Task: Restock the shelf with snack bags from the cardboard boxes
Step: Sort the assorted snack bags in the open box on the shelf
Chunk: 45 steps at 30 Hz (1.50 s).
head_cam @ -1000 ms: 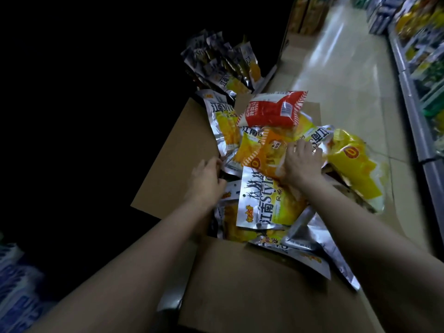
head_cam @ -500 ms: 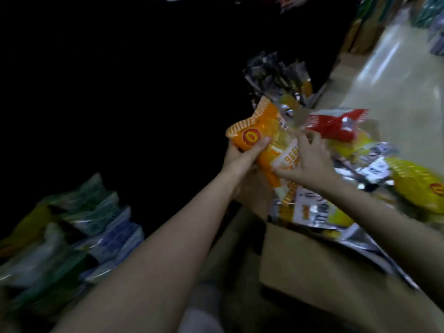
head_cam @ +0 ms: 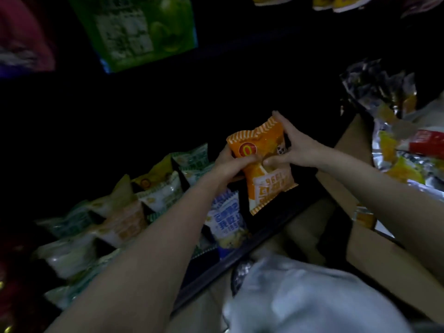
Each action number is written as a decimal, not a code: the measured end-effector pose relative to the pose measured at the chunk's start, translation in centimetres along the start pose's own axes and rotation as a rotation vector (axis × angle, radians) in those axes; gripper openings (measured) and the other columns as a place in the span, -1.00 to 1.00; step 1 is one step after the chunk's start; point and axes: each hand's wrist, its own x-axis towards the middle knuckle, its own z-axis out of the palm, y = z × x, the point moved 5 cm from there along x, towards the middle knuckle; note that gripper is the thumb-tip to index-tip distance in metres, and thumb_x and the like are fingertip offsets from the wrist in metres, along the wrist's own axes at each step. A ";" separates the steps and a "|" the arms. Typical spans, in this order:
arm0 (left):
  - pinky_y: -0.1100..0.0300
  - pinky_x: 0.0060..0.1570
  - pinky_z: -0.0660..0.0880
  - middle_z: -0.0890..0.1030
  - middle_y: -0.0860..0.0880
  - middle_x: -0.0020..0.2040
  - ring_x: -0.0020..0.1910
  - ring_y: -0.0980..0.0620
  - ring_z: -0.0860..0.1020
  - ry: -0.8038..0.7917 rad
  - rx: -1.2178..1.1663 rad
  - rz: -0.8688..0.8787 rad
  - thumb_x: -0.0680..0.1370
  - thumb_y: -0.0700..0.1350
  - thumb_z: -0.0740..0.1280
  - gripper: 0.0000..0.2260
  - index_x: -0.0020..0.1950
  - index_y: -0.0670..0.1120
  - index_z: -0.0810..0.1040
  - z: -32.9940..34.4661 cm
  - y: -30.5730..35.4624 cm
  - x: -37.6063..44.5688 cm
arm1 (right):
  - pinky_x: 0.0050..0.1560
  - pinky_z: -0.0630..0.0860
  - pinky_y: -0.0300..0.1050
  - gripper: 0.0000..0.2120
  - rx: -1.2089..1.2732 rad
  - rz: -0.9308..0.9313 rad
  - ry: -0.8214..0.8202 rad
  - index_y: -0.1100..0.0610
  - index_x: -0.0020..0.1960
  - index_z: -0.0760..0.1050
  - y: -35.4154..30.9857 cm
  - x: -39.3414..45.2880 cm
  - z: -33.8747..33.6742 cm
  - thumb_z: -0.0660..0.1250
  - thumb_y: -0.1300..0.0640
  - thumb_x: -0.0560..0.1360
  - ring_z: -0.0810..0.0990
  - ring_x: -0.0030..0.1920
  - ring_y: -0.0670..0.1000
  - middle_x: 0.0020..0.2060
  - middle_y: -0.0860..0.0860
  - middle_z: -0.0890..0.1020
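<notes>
hold: my left hand (head_cam: 230, 164) and right hand (head_cam: 296, 150) both pinch the orange snack bag (head_cam: 264, 164) | place: shelf (head_cam: 264, 236) sits under my fingers | risk: bag may slip, or knock the blue bag (head_cam: 228, 217) below over

The shelf (head_cam: 269, 227) interior is basically black, can't see its back or upper levels. Bags (head_cam: 115, 219) down left are blurry, print unreadable. The box (head_cam: 374, 255) gets cut off at the right edge, and the green pack (head_cam: 144, 32) is cropped up top.
</notes>
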 end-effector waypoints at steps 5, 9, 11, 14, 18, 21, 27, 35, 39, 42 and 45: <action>0.04 0.16 0.46 0.51 0.00 0.22 0.22 -0.03 0.48 -0.052 0.087 -0.047 0.45 -0.10 0.44 -0.53 0.30 0.01 0.35 -7.1 -2.2 -5.3 | 0.36 0.29 -0.10 0.08 -0.184 -0.011 -0.129 -0.03 0.52 -0.12 -5.0 0.5 6.1 0.55 0.07 0.28 0.20 0.44 0.07 0.45 0.06 0.17; 0.05 0.17 0.48 0.53 0.03 0.21 0.20 0.02 0.50 -0.036 0.204 -0.116 0.42 -0.08 0.47 -0.50 0.30 -0.01 0.39 -12.0 -5.7 -9.5 | 0.23 0.41 -0.03 -0.08 -0.325 -0.043 -0.182 0.02 0.44 0.12 -7.4 -0.5 13.1 0.58 0.00 0.25 0.29 0.36 0.09 0.34 0.08 0.28; 0.16 0.07 0.53 0.55 0.07 0.14 0.14 0.06 0.53 -0.041 0.220 -0.150 0.40 -0.07 0.49 -0.52 0.27 0.00 0.41 -13.5 -7.8 -11.0 | 0.18 0.38 -0.09 -0.13 -0.311 -0.025 -0.201 0.04 0.41 0.16 -7.6 -1.6 16.5 0.57 0.01 0.26 0.31 0.33 0.07 0.32 0.06 0.29; 0.35 -0.04 0.47 0.47 0.18 0.00 0.08 0.13 0.49 -0.003 0.295 -0.211 0.39 -0.12 0.50 -0.55 0.17 0.03 0.38 -14.9 -11.6 -12.8 | 0.17 0.37 -0.07 -0.19 -0.308 0.031 -0.245 0.02 0.37 0.19 -6.6 -3.3 21.1 0.57 0.04 0.27 0.31 0.32 0.09 0.33 0.07 0.26; 0.15 0.10 0.49 0.51 -0.03 0.16 0.19 -0.05 0.51 0.088 0.285 -0.222 0.24 -0.06 0.58 -0.26 0.35 -0.08 0.35 -15.0 -16.3 -13.8 | 0.20 0.44 0.08 -0.33 -0.347 0.130 -0.242 -0.02 0.28 0.21 -5.1 -4.2 24.1 0.53 0.08 0.32 0.38 0.27 0.19 0.33 0.10 0.18; 0.24 0.07 0.42 0.52 -0.04 0.17 0.17 0.00 0.50 0.172 0.299 -0.220 0.31 -0.18 0.56 -0.31 0.37 -0.11 0.33 -14.8 -18.3 -13.6 | 0.08 0.50 0.14 -0.40 -0.440 0.115 -0.218 -0.04 0.23 0.20 -4.9 -3.9 24.6 0.49 0.07 0.36 0.48 0.15 0.21 0.34 0.11 0.18; 0.10 0.23 0.42 0.45 -0.13 0.25 0.23 -0.09 0.47 0.085 0.479 -0.203 0.17 0.16 0.53 -0.16 0.36 -0.14 0.39 -15.5 -18.5 -12.0 | 0.33 0.23 0.09 -0.31 -0.849 -0.067 -0.166 0.06 0.41 0.11 -5.2 -3.2 25.2 0.40 -0.03 0.44 0.11 0.41 0.22 0.41 0.17 0.07; 0.09 0.27 0.25 0.29 -0.03 0.40 0.37 -0.04 0.27 -0.026 1.099 -0.123 0.43 0.22 0.36 -0.38 0.41 0.00 0.34 -15.6 -19.1 -12.2 | 0.43 -0.06 0.19 -0.30 -1.068 -0.305 -0.361 0.13 0.45 0.07 -3.3 -4.5 28.2 0.36 0.05 0.44 0.11 0.44 0.19 0.42 0.18 0.17; 0.05 0.35 0.11 0.13 0.00 0.49 0.45 -0.07 0.09 -0.050 1.332 -0.027 0.48 0.13 0.33 -0.37 0.48 0.03 0.17 -15.9 -18.4 -11.4 | 0.42 -0.14 0.26 -0.18 -1.048 -0.277 -0.384 0.03 0.46 0.02 -2.8 -4.1 28.8 0.44 0.05 0.37 0.05 0.44 0.20 0.43 0.14 0.13; 0.00 0.36 0.12 0.12 -0.03 0.49 0.47 -0.08 0.08 0.006 1.313 -0.045 0.49 -0.01 0.35 -0.36 0.50 -0.01 0.13 -16.9 -18.0 -9.4 | 0.42 -0.13 0.26 -0.15 -1.037 -0.226 -0.390 0.02 0.45 0.03 -2.6 -2.7 28.5 0.47 0.05 0.34 0.04 0.45 0.20 0.44 0.14 0.13; -0.02 0.39 0.10 0.14 -0.03 0.51 0.49 -0.08 0.06 0.091 1.265 -0.016 0.58 -0.08 0.23 -0.48 0.51 -0.02 0.13 -17.6 -17.6 -6.9 | 0.42 -0.13 0.27 -0.15 -1.056 -0.214 -0.368 0.02 0.43 0.05 -2.5 -1.6 28.4 0.49 0.00 0.32 0.07 0.44 0.19 0.40 0.14 0.20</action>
